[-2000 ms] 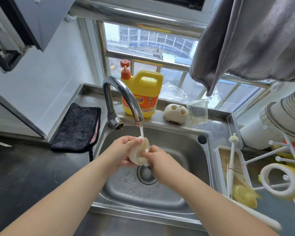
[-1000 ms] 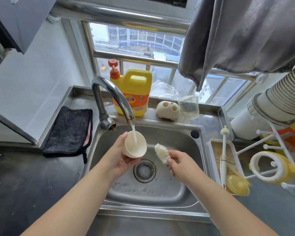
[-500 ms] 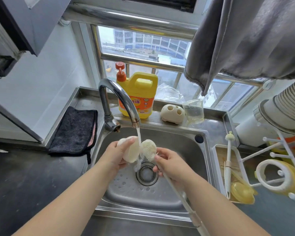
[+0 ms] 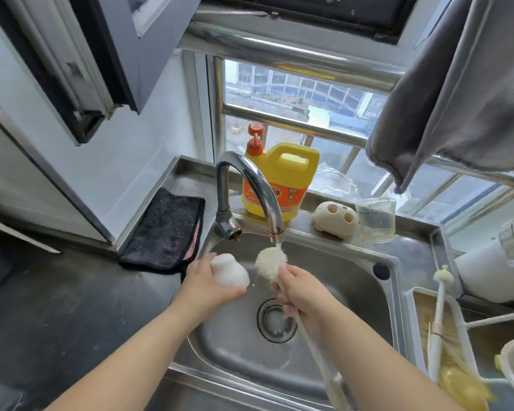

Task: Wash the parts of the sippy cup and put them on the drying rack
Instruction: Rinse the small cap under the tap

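Note:
My left hand [image 4: 208, 287] grips a small cream sippy cup part [image 4: 229, 272], tipped on its side over the left of the steel sink [image 4: 347, 277]. My right hand [image 4: 301, 292] grips the long white bottle brush [image 4: 269, 262] just below its bristled head. The head sits under the running tap [image 4: 260, 188], a short gap to the right of the cup part. The brush handle runs down past my right wrist toward the sink's front edge.
A yellow detergent bottle [image 4: 282, 182], a cream holder [image 4: 336, 219] and a clear glass [image 4: 376, 221] stand on the ledge behind the sink. A dark cloth [image 4: 163, 229] lies left. At the right, the white drying rack [image 4: 445, 336] holds a thin brush and yellow parts.
The cup part went from upright under the stream to lying on its side, left of the water. The brush head moved up under the tap.

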